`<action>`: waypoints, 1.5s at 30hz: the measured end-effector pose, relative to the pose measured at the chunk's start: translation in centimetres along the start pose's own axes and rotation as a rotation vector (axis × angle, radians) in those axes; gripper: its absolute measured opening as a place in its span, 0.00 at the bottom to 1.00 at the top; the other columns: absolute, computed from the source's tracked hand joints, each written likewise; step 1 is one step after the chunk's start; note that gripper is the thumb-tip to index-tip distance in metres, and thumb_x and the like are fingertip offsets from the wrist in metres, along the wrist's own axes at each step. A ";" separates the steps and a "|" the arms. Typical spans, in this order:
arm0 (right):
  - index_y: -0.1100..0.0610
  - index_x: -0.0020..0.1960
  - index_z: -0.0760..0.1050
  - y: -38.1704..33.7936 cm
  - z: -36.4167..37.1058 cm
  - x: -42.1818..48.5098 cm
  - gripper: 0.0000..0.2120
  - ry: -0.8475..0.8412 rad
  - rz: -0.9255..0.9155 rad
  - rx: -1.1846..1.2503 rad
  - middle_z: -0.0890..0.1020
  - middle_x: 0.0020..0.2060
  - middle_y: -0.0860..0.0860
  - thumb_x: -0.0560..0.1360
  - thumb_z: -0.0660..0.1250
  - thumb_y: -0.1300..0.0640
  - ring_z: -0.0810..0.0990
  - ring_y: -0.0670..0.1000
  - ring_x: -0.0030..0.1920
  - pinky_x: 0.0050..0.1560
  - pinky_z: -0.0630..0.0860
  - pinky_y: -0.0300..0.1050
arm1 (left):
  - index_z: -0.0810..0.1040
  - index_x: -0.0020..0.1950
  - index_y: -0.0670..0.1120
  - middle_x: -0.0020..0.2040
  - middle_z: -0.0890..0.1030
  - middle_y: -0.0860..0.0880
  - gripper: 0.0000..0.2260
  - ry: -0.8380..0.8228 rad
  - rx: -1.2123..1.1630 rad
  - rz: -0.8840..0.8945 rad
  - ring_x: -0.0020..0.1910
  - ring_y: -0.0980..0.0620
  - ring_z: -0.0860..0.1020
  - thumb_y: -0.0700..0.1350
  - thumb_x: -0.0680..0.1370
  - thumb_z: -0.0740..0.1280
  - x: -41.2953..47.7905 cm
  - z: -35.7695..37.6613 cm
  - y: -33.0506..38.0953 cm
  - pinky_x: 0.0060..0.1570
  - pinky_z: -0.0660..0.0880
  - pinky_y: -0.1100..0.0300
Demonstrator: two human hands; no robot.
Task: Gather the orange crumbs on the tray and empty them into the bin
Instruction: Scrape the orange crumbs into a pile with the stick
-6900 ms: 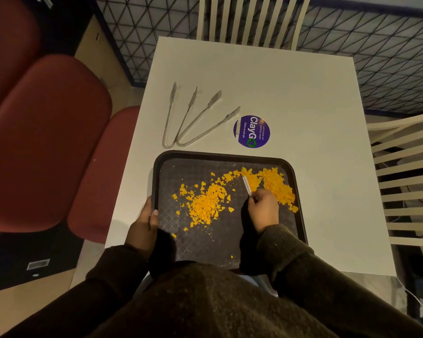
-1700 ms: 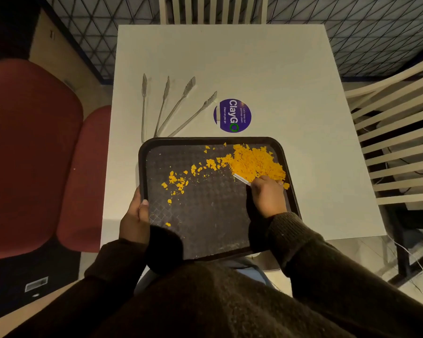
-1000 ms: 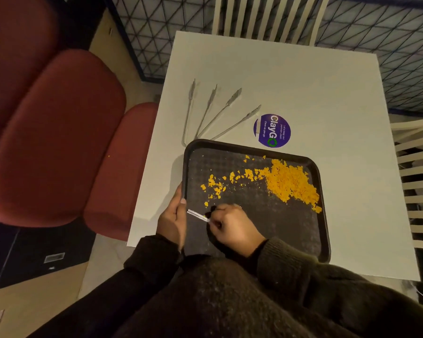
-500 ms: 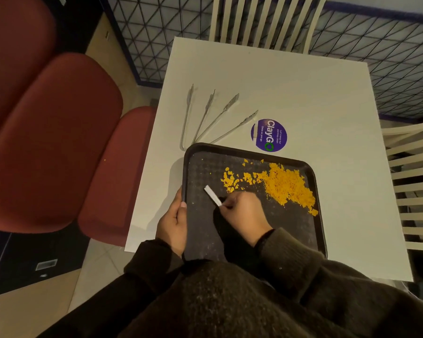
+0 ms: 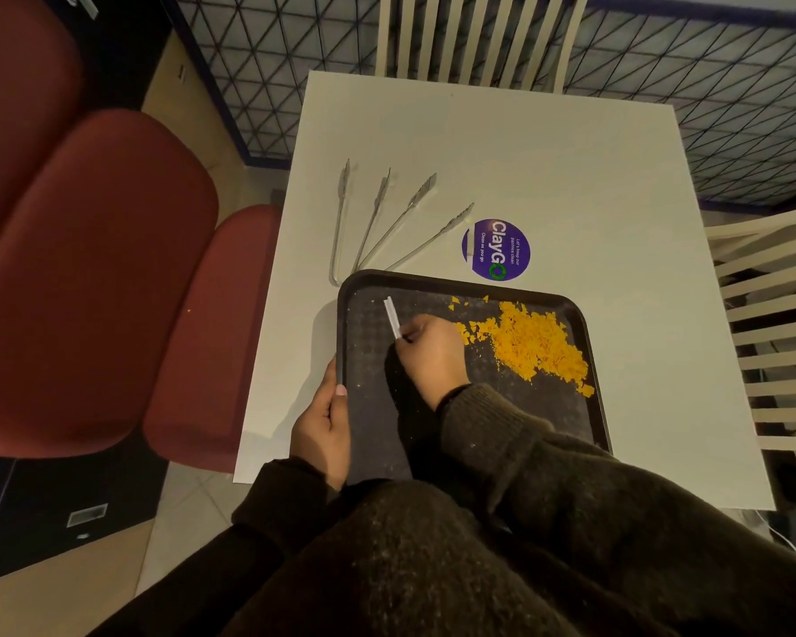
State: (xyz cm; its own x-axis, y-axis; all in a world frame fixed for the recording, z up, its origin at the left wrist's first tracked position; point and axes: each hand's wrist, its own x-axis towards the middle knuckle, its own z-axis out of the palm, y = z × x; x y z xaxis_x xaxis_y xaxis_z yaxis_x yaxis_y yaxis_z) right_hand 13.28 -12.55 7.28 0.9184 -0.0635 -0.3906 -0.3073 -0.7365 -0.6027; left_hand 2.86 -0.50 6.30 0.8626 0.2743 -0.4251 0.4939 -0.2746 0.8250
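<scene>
On the tray's (image 5: 584, 314) far right corner the orange crumbs (image 5: 531, 344) lie heaped — the right hand (image 5: 433, 356) just beside them, fingers pinching a white strip (image 5: 392, 317) near the far left corner. At the left rim the left hand (image 5: 325, 432) grips, thumb over the edge.

Left hand (image 5: 323, 432): palm down, fingers curled closed in a grip, thumb lying on top pointing forward, wrist straight. Right hand (image 5: 428, 356): reaches forward across the body's midline, knuckles up, fingertips (image 5: 407, 333) pinched together, forearm angled forward-left. Both arms in dark knit sleeves, elbows bent.
</scene>
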 end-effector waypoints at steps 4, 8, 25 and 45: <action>0.61 0.52 0.80 1.4 -1.2 0.8 0.09 0.050 0.122 -0.036 0.83 0.49 0.58 0.74 0.66 0.63 0.80 0.56 0.50 0.51 0.74 0.44 | 0.60 0.72 0.59 0.59 0.67 0.63 0.19 0.000 -0.006 -0.023 0.58 0.61 0.67 0.52 0.80 0.50 0.0 0.1 0.0 0.59 0.61 0.68; 0.59 0.56 0.78 0.7 -1.1 0.4 0.12 0.067 0.041 0.028 0.83 0.49 0.57 0.73 0.67 0.63 0.81 0.55 0.50 0.53 0.76 0.46 | 0.58 0.72 0.61 0.59 0.67 0.63 0.19 -0.057 -0.013 -0.028 0.57 0.61 0.67 0.54 0.80 0.49 0.2 -0.3 0.2 0.59 0.61 0.67; 0.60 0.57 0.79 -0.5 0.4 2.4 0.12 0.044 -0.005 -0.059 0.83 0.52 0.57 0.75 0.65 0.62 0.81 0.56 0.53 0.58 0.75 0.49 | 0.59 0.72 0.60 0.58 0.68 0.63 0.19 -0.040 0.068 -0.003 0.57 0.61 0.66 0.52 0.80 0.50 0.5 -0.4 0.4 0.58 0.61 0.68; 0.57 0.58 0.78 1.2 0.9 -2.8 0.14 -0.015 -0.358 -0.111 0.83 0.48 0.56 0.73 0.64 0.63 0.80 0.56 0.50 0.60 0.72 0.53 | 0.59 0.70 0.64 0.59 0.69 0.64 0.18 -0.061 0.035 0.007 0.57 0.62 0.68 0.54 0.80 0.49 1.4 -0.5 0.2 0.54 0.64 0.70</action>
State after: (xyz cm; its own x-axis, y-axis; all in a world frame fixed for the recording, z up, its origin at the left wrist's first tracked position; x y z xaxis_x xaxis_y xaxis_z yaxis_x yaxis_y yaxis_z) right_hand 10.11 -12.68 7.05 0.9586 0.2209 -0.1796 0.0625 -0.7789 -0.6240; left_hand 4.13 0.28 6.06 0.8706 0.2161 -0.4420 0.4904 -0.3086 0.8150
